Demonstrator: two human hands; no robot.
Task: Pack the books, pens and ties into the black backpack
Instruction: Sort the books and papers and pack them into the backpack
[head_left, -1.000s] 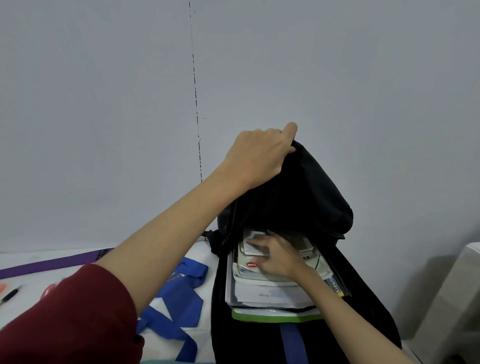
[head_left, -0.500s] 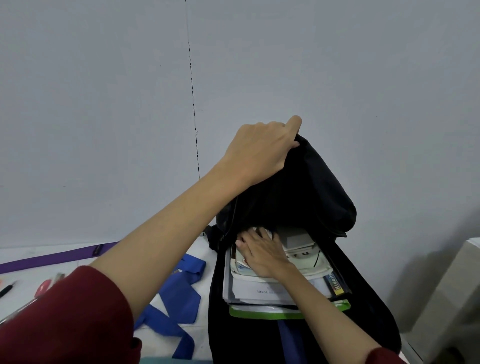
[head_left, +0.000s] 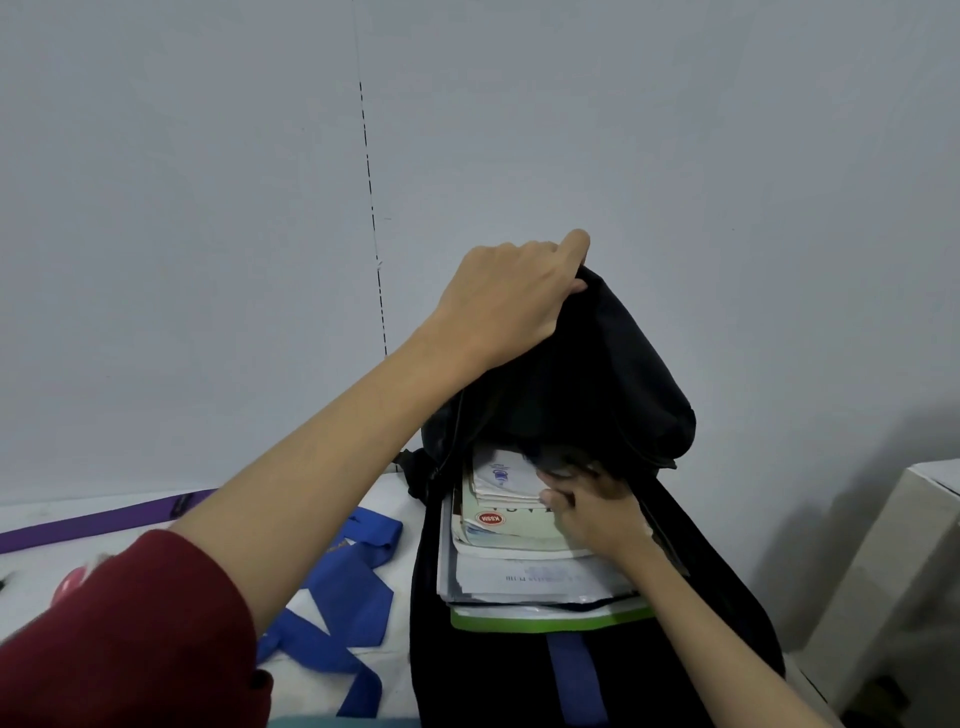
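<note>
The black backpack stands open on the white table. My left hand grips the top of its raised flap and holds it up. A stack of books lies in the open compartment, a green-edged one at the bottom. My right hand rests on the right side of the stack, fingers reaching under the flap toward the top books; whether it grips one I cannot tell. A blue tie lies crumpled on the table left of the bag. A purple tie stretches along the table's back edge.
A grey wall stands right behind the bag. A pink object shows at the far left of the white table, partly behind my red sleeve. A pale box-like surface stands at the lower right.
My right hand has slid from the left side of the book stack to its right side, uncovering the top books. My left hand still holds the flap up.
</note>
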